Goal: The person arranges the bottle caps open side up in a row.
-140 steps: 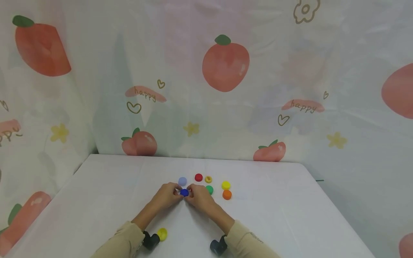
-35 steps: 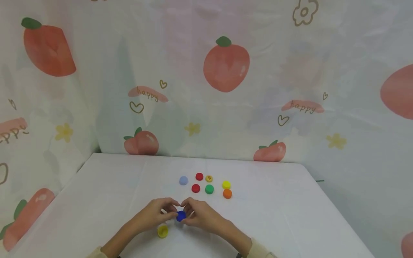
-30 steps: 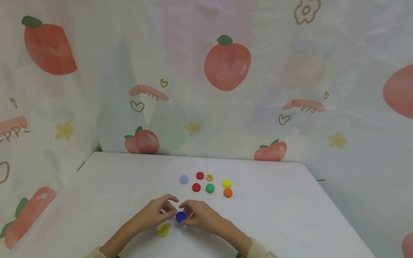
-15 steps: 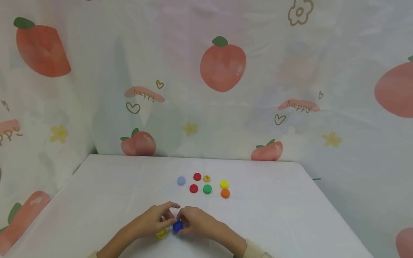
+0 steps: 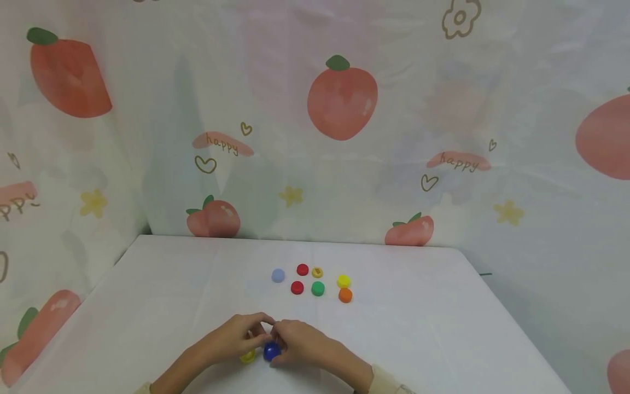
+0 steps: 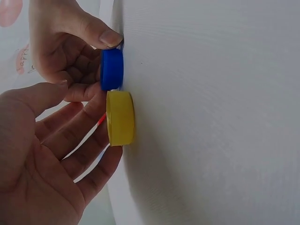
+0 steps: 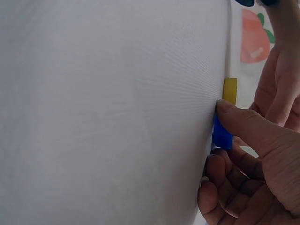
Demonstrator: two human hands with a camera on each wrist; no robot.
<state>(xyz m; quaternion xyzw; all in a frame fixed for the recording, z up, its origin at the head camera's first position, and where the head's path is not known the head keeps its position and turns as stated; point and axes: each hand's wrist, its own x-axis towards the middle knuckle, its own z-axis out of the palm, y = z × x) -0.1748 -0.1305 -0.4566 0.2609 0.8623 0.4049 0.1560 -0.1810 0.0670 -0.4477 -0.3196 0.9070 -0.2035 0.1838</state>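
Observation:
A blue bottle cap (image 5: 271,352) stands on the white table near its front, held by my right hand (image 5: 302,343) with the thumb on its near side and the fingers curled beyond it. Just left of it is a yellow bottle cap (image 5: 248,358), partly covered by my left hand (image 5: 236,338) in the head view. In the left wrist view the yellow cap (image 6: 120,118) and blue cap (image 6: 112,69) sit side by side, flat on the cloth. The left fingers (image 6: 70,136) extend loosely behind the yellow cap, the thumb apart from it.
Farther back lie a light blue cap (image 5: 278,276), two red caps (image 5: 297,288), a patterned yellow cap (image 5: 317,272), a green cap (image 5: 318,289), a bright yellow cap (image 5: 343,281) and an orange cap (image 5: 345,295). A fruit-printed curtain (image 5: 275,164) hangs behind the table (image 5: 418,317).
Both hands have drawn back from the group of caps, bringing the blue cap toward the table's front, beside the yellow cap. A red cap formerly hidden by the hands now shows.

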